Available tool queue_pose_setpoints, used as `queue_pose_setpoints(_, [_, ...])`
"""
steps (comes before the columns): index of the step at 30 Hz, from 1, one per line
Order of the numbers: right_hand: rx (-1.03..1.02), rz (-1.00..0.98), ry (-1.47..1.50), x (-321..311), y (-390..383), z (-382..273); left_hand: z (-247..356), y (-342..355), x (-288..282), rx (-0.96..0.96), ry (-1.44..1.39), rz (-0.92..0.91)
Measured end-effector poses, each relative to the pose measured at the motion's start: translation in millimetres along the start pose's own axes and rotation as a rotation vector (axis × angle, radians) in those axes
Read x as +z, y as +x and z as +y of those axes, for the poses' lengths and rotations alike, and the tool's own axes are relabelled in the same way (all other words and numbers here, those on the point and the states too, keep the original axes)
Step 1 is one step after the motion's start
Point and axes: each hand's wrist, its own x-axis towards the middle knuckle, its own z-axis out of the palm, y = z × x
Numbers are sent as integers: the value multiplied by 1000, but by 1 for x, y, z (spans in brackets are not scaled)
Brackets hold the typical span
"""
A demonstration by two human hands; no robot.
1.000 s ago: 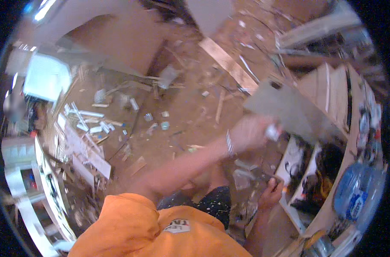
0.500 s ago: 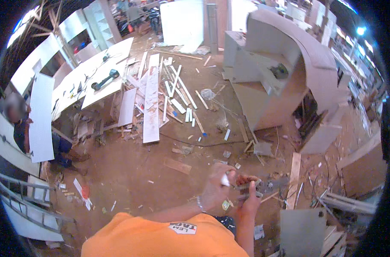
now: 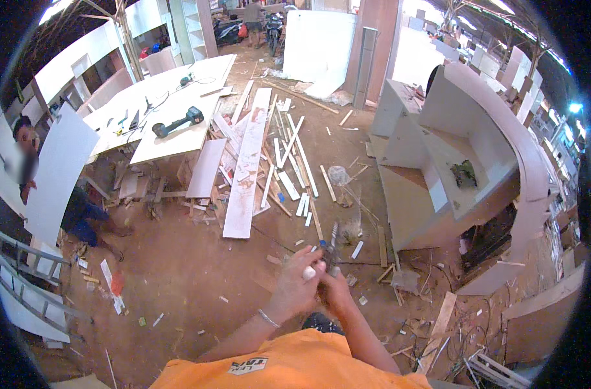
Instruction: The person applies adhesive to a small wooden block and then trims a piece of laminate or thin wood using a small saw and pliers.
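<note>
My left hand [image 3: 300,279] and my right hand [image 3: 335,292] are close together in front of my orange shirt, closed round a greyish metal tool [image 3: 329,251] whose narrow end points up and away from me; what kind it is, I cannot make out. A small white thing [image 3: 308,273], perhaps a wrapping, shows at my left hand's fingers. A metal band [image 3: 268,318] is on my left wrist.
A person [image 3: 84,214] holds a white panel [image 3: 62,172] at left, beside a ladder [image 3: 29,262]. A worktable [image 3: 165,97] carries power tools. Offcuts [image 3: 243,168] and cables litter the floor. A curved cabinet [image 3: 457,168] stands at right; motorbikes [image 3: 274,32] are at the back.
The view has swung up and round from the floor at my side to the wider workshop. My hands, apart a second ago, are now together on the tool, whose end has turned from rightward to upward.
</note>
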Motion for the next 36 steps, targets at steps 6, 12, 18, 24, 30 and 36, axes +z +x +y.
queue_pose_setpoints(6, [6, -134, -205, 31, 122, -94, 43, 142, -31, -49, -116, 154])
queue_pose_setpoints(12, [-231, -214, -563, 31, 254, -140, 15, 262, -33, -39, -40, 234])
queue_pose_setpoints(18, [-303, -100, -771, 46, 368, -184, -11, 384, -49, -81, -157, 234])
queue_pose_setpoints(24, [-296, -65, -872, 60, 511, -236, -35, 530, -83, -68, -155, 98])
queue_pose_setpoints(30, [-257, -87, -917, 40, 628, -288, -80, 644, -120, -176, -377, 77])
queue_pose_setpoints(36, [-706, -236, -1482, 76, 687, -343, -117, 710, -155, -173, 96, 320])
